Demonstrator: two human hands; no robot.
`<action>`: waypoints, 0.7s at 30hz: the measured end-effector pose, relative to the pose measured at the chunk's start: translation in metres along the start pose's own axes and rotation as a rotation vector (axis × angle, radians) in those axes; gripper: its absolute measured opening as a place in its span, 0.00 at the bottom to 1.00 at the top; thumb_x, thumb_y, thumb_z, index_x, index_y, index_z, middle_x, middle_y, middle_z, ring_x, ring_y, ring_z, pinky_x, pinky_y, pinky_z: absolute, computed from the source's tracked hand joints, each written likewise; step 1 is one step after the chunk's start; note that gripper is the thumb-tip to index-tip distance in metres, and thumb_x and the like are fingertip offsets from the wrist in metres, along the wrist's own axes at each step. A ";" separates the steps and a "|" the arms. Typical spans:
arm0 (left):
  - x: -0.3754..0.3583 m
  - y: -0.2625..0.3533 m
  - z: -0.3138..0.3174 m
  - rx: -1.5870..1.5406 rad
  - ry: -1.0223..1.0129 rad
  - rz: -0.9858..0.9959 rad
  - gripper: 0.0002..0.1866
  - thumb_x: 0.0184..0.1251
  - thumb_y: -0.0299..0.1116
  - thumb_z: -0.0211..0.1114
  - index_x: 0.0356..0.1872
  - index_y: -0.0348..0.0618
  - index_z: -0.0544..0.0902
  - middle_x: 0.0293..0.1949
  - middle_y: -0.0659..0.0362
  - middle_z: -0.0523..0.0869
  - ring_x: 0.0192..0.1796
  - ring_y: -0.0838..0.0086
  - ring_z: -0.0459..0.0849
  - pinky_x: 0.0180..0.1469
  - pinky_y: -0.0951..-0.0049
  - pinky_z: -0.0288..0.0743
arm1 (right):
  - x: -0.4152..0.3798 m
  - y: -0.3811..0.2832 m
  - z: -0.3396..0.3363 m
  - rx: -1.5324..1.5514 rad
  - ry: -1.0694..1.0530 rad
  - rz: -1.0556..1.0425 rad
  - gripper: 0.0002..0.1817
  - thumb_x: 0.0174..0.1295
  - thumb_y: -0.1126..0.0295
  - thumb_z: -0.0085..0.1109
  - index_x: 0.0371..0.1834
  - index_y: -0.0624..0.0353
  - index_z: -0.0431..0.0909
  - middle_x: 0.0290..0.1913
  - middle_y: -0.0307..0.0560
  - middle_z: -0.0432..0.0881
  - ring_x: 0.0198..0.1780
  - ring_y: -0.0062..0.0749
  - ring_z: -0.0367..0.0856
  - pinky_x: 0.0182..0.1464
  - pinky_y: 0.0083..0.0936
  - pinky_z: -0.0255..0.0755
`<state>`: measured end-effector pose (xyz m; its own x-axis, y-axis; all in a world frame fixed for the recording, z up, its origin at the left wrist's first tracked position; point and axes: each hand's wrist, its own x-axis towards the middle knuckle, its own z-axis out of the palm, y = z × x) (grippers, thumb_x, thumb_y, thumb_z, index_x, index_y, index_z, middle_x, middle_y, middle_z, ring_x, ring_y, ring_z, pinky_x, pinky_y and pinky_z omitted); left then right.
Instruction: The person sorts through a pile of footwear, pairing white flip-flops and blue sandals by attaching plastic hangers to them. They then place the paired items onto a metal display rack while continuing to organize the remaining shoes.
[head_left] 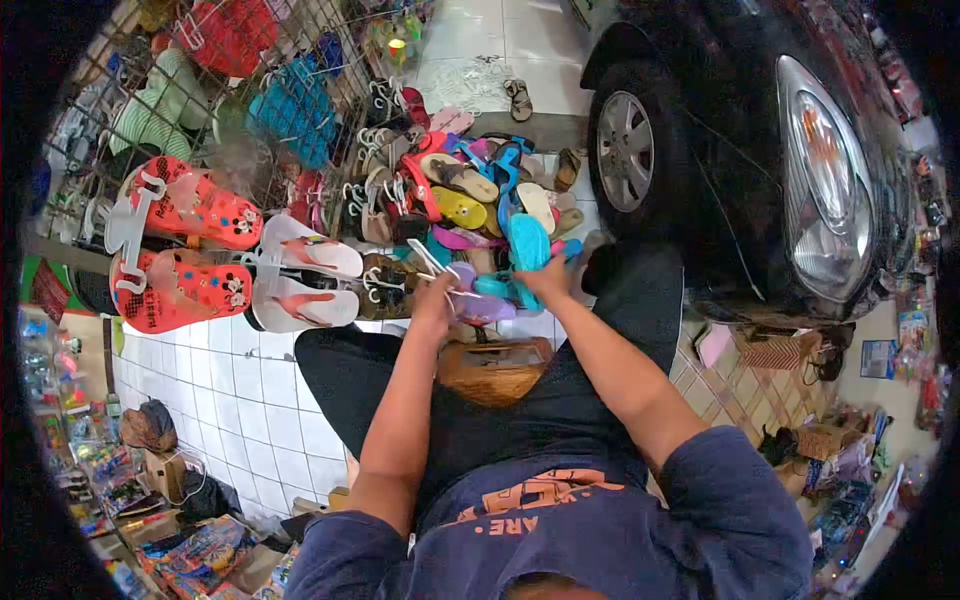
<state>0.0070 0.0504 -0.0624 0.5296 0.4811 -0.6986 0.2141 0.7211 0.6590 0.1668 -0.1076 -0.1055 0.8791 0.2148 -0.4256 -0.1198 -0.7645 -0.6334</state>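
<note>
My left hand [433, 302] is closed around a white plastic shoe hanger [428, 260], whose slim arms stick up past the fingers. Right beside that hand is a lilac sandal [485, 306]. My right hand [546, 282] grips a turquoise sandal [529, 243], held upright with its sole turned toward me. Just beyond both hands spreads a pile of loose sandals, among them a yellow sandal [459, 208], a beige sandal [458, 177] and a blue sandal [508, 165].
On the left, red clogs [190, 290] and white flip-flops [318, 308] hang on hangers from a wire rack [300, 60]. A black car [730, 150] stands close on the right. Between my legs is a brown wooden seat [490, 385]. Packaged goods [200, 550] lie lower left.
</note>
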 end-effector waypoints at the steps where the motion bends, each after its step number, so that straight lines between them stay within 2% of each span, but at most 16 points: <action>1: 0.012 -0.007 -0.007 -0.011 -0.032 0.022 0.06 0.64 0.36 0.56 0.33 0.47 0.76 0.28 0.63 0.80 0.29 0.75 0.80 0.27 0.69 0.75 | 0.000 -0.006 0.000 -0.025 0.020 0.054 0.53 0.32 0.52 0.77 0.61 0.70 0.59 0.55 0.66 0.75 0.56 0.55 0.75 0.58 0.40 0.69; 2: 0.023 -0.014 -0.015 -0.024 -0.063 0.045 0.06 0.64 0.36 0.56 0.34 0.47 0.76 0.27 0.63 0.80 0.26 0.76 0.80 0.23 0.71 0.74 | 0.000 -0.010 -0.001 -0.028 0.017 0.050 0.53 0.32 0.52 0.77 0.61 0.70 0.59 0.55 0.66 0.75 0.56 0.55 0.75 0.58 0.40 0.69; 4: 0.024 -0.010 -0.016 -0.079 -0.109 0.004 0.05 0.63 0.35 0.59 0.34 0.47 0.76 0.26 0.63 0.80 0.26 0.76 0.80 0.23 0.72 0.73 | -0.001 -0.012 -0.002 0.067 0.011 0.037 0.43 0.34 0.53 0.76 0.52 0.69 0.70 0.50 0.63 0.79 0.53 0.50 0.78 0.55 0.38 0.71; 5: 0.024 -0.010 -0.014 -0.042 -0.086 0.005 0.04 0.62 0.34 0.60 0.34 0.46 0.76 0.25 0.63 0.80 0.26 0.76 0.80 0.22 0.73 0.72 | -0.002 -0.011 -0.004 0.065 0.005 0.037 0.43 0.34 0.53 0.76 0.52 0.69 0.70 0.50 0.63 0.79 0.53 0.50 0.78 0.55 0.38 0.71; 7: 0.009 -0.008 0.000 -0.036 0.024 0.042 0.08 0.59 0.32 0.66 0.35 0.46 0.76 0.26 0.63 0.80 0.26 0.76 0.81 0.21 0.74 0.71 | -0.018 -0.029 -0.025 0.215 -0.218 0.061 0.43 0.39 0.48 0.73 0.52 0.70 0.71 0.53 0.59 0.77 0.52 0.47 0.78 0.50 0.39 0.74; 8: 0.011 -0.014 -0.004 -0.044 0.030 0.033 0.08 0.59 0.32 0.66 0.35 0.46 0.76 0.26 0.63 0.80 0.26 0.76 0.81 0.21 0.74 0.71 | -0.010 -0.020 -0.018 0.204 -0.224 0.066 0.43 0.39 0.48 0.73 0.52 0.70 0.71 0.53 0.59 0.77 0.52 0.47 0.78 0.50 0.39 0.74; 10: 0.031 -0.025 -0.010 0.108 -0.035 0.128 0.12 0.58 0.36 0.69 0.38 0.48 0.76 0.28 0.63 0.81 0.26 0.76 0.81 0.22 0.73 0.71 | 0.011 -0.011 -0.004 0.613 -0.334 0.249 0.38 0.43 0.48 0.69 0.53 0.64 0.72 0.50 0.53 0.77 0.48 0.43 0.78 0.46 0.40 0.74; 11: 0.038 -0.031 -0.010 0.085 0.017 0.149 0.14 0.57 0.38 0.71 0.38 0.49 0.76 0.27 0.63 0.81 0.24 0.76 0.81 0.21 0.73 0.71 | 0.014 -0.010 -0.008 0.683 -0.408 0.256 0.33 0.47 0.49 0.66 0.52 0.59 0.73 0.48 0.49 0.77 0.44 0.40 0.77 0.44 0.40 0.74; 14: 0.035 -0.021 -0.008 0.162 0.062 0.106 0.12 0.58 0.37 0.71 0.36 0.48 0.77 0.27 0.63 0.81 0.23 0.75 0.80 0.21 0.74 0.70 | 0.022 -0.004 -0.002 0.687 -0.482 0.207 0.31 0.48 0.49 0.65 0.51 0.56 0.74 0.47 0.47 0.77 0.44 0.39 0.77 0.43 0.38 0.73; 15: 0.034 -0.019 -0.007 0.165 0.062 0.105 0.12 0.58 0.37 0.71 0.36 0.48 0.77 0.27 0.63 0.81 0.23 0.75 0.80 0.21 0.74 0.70 | 0.022 -0.003 -0.001 0.586 -0.511 0.191 0.31 0.50 0.48 0.64 0.51 0.57 0.73 0.46 0.47 0.77 0.45 0.38 0.77 0.44 0.37 0.72; 16: 0.034 -0.016 -0.006 0.135 0.034 0.069 0.14 0.58 0.38 0.70 0.40 0.47 0.76 0.30 0.63 0.81 0.25 0.76 0.80 0.24 0.74 0.72 | 0.020 0.000 0.002 0.589 -0.511 0.194 0.31 0.50 0.48 0.64 0.51 0.57 0.73 0.46 0.47 0.77 0.45 0.38 0.77 0.44 0.37 0.72; 18: 0.034 -0.015 -0.006 0.109 0.010 0.028 0.16 0.59 0.39 0.70 0.43 0.46 0.76 0.33 0.63 0.81 0.26 0.76 0.81 0.27 0.73 0.73 | 0.012 0.006 0.014 0.430 -0.368 0.061 0.32 0.49 0.46 0.65 0.50 0.60 0.74 0.45 0.47 0.78 0.43 0.37 0.77 0.41 0.36 0.72; 20: 0.036 -0.015 -0.008 0.010 -0.058 -0.040 0.13 0.61 0.42 0.68 0.42 0.50 0.77 0.29 0.66 0.79 0.24 0.79 0.78 0.26 0.74 0.70 | 0.013 0.013 0.020 0.338 -0.393 0.118 0.35 0.48 0.44 0.65 0.51 0.61 0.74 0.45 0.48 0.78 0.44 0.38 0.78 0.40 0.38 0.74; 21: 0.030 -0.015 -0.001 0.001 -0.037 0.007 0.12 0.62 0.42 0.67 0.40 0.49 0.77 0.27 0.66 0.78 0.22 0.80 0.76 0.22 0.76 0.67 | 0.015 0.017 0.024 0.242 -0.414 0.169 0.38 0.47 0.42 0.66 0.51 0.63 0.73 0.45 0.50 0.78 0.45 0.39 0.79 0.40 0.39 0.75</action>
<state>0.0187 0.0548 -0.0936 0.5610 0.4679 -0.6829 0.2109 0.7170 0.6644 0.1662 -0.1031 -0.1385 0.5875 0.3604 -0.7246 -0.3914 -0.6572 -0.6442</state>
